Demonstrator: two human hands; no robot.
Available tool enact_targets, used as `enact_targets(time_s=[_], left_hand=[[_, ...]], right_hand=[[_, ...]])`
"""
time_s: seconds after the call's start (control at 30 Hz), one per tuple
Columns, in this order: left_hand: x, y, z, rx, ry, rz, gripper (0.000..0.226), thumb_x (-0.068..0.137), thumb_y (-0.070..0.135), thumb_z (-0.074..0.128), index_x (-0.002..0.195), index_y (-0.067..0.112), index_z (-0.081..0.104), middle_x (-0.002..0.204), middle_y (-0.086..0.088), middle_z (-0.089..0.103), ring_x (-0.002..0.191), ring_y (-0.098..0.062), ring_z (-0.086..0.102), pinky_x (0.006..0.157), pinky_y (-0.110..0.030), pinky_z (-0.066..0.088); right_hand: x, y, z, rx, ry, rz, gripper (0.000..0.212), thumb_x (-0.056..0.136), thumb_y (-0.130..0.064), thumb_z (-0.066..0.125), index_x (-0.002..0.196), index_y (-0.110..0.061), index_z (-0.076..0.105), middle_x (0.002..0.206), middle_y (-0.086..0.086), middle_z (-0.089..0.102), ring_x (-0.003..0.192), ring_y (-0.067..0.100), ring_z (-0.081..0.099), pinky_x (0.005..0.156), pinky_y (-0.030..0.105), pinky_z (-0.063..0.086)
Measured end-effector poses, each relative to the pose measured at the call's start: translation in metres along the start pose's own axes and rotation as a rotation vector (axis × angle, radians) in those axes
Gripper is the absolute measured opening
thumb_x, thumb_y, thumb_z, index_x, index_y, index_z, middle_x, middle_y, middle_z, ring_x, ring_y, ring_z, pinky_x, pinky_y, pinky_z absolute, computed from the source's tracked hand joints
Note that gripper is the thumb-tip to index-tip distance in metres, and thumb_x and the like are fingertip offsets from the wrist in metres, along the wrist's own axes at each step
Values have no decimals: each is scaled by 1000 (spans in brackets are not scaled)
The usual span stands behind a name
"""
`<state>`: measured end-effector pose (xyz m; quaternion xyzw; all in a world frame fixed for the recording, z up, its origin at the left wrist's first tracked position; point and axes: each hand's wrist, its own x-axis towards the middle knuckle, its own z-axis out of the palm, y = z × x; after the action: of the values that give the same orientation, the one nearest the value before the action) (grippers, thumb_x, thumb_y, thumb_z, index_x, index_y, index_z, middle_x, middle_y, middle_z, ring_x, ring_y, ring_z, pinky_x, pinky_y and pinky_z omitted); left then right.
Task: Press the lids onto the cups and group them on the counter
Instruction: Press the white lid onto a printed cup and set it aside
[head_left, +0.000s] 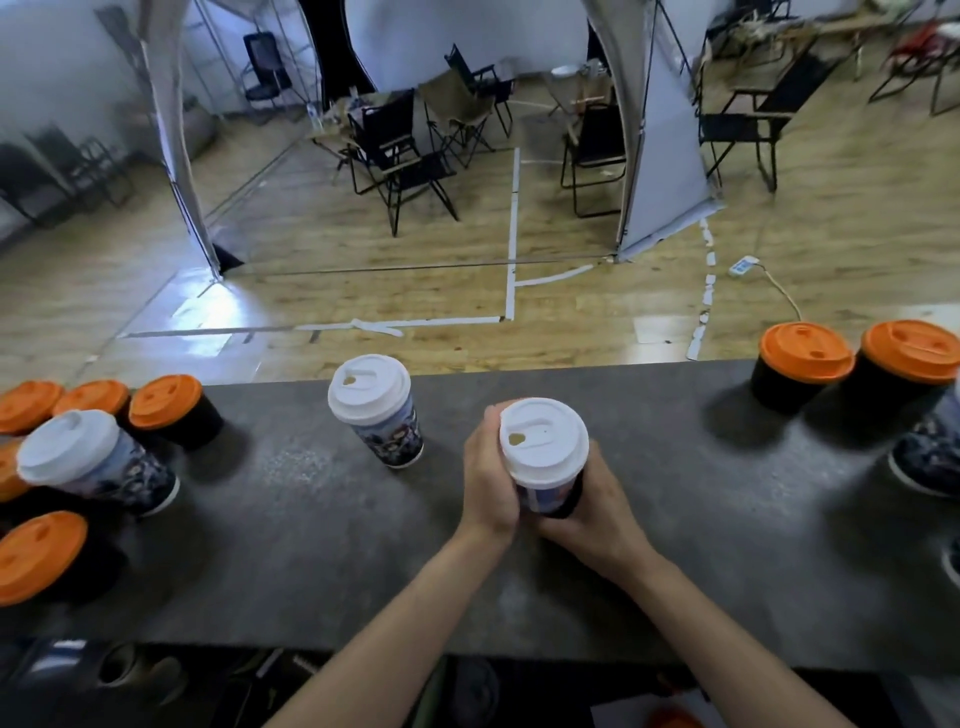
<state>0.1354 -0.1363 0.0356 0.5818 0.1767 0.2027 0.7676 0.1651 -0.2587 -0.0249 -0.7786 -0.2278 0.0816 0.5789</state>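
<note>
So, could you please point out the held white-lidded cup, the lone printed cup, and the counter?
Held white-lidded paper cup (544, 447): head view, lid top.
Lone white-lidded printed paper cup (395, 436): head view, printed wall.
Grey stone counter (311, 519): head view, bare surface.

Centre: held cup (545, 496) over the tabletop (311, 545), lid (543, 441) on top.
Hands: left hand (488, 483) wraps its left side, right hand (592, 509) its right and near side.
Behind-left: second cup (387, 426) on the tabletop, apart from the held cup, near the far edge.
Left end: left cluster (98, 462) of lidded cups, close together.
Right end: right pair (802, 369) side by side at the far edge; edge cup (930, 457) before them.
Beyond: floor (571, 322) behind the tabletop, chairs (405, 150) farther back.
</note>
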Motion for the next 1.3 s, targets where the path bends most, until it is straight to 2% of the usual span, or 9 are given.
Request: enact_targets(time_s=[0.23,0.37,0.5,0.6,0.77,0.93,1.03,1.17,1.3], left_hand=[[12,-2,-12,-2,-155,-148,48,83,58,64,87,10,70,89,-13,65,90,-25,59,85,-38,43],[-2,-7,-3,63,-3,65,42,96,36,37,89,16,73,84,7,77,84,-4,69,77,-19,51],[13,8,-2,75,-140,-100,44,92,40,44,85,13,78,88,-5,76,86,-15,70,79,-28,53],[20,17,-2,109,-244,-175,41,101,33,47,80,10,73,76,-2,73,74,-10,68,71,-22,52],[-2,9,-2,85,-33,-18,43,108,15,38,80,14,70,69,13,74,68,6,67,65,-11,50],[13,13,-5,48,-208,-239,49,88,46,63,91,-1,75,92,-15,72,93,-26,65,87,-35,50],[7,12,-2,8,-111,-218,37,98,32,55,72,11,71,69,1,71,76,-14,65,69,-21,51],[-11,8,4,69,5,-30,51,111,17,30,84,14,74,78,4,77,77,-4,71,70,-18,52],[10,13,-6,38,-162,-226,41,98,41,55,78,14,78,86,-10,74,83,-19,69,79,-33,51]], right_hand=[[-1,0,-4,-39,-60,-34,76,64,-25,89,134,-26,58,128,-22,66,121,0,62,100,33,54],[-1,-2,1,1,-9,-13,86,61,-43,88,136,-30,50,133,-23,61,123,-2,59,98,25,52],[-1,1,-3,7,-4,-2,78,63,-37,89,133,-35,55,127,-31,64,120,-8,60,97,19,51],[-1,4,-2,-7,-25,-6,75,67,-40,90,134,-27,59,129,-25,66,122,-4,60,102,27,52],[0,7,2,6,14,12,82,64,-39,94,135,-31,53,130,-23,64,121,0,62,99,33,55],[0,11,-3,-3,-45,11,75,66,-38,93,133,-29,62,127,-22,68,119,0,63,102,38,55],[1,6,-3,1,-49,-21,83,66,-37,95,139,-31,56,134,-19,64,125,2,61,103,35,53],[-1,-1,-2,27,-4,-43,82,65,-37,92,138,-30,55,133,-23,64,126,0,60,101,24,51],[-3,1,-7,6,-32,-33,72,63,-38,89,128,-38,57,127,-29,66,122,-3,61,100,21,51]])
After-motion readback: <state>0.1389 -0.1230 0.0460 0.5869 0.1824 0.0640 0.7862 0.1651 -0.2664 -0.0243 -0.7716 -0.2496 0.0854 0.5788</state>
